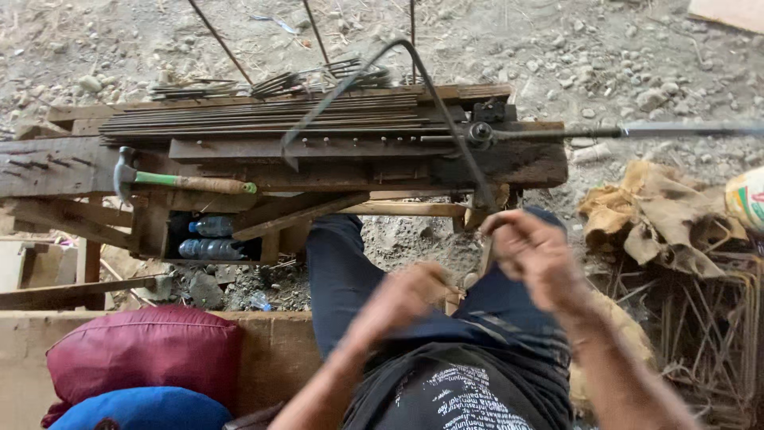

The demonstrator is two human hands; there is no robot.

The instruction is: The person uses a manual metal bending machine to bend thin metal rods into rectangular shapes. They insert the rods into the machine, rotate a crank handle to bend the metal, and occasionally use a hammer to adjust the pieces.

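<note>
- A bent steel rod (446, 119) sits in front of the person, over the wooden bench (517, 163).
- Its long part runs from the bench's near edge, close to the right hand (529, 251), up and away to a curve at the top.
- From that curve the other part slants down to the left and ends over the bench.
- The right hand is blurry. Its fingers are curled in just under the rod's near end. It is not clear if they pinch the rod.
- The left hand (406, 295) is over the lap, blurry, fingers curled. What it holds cannot be told.
- A bending tool (481, 134) sits on the bench, with a long handle (676, 129) pointing right.
- Straight rods (263, 119) lie flat along the bench, left to right.
- A hammer (171, 181) lies on the left, its head to the left.
- Bottles (211, 239) lie under the bench.
- Red and blue cushions (147, 354) are at the bottom left.
</note>
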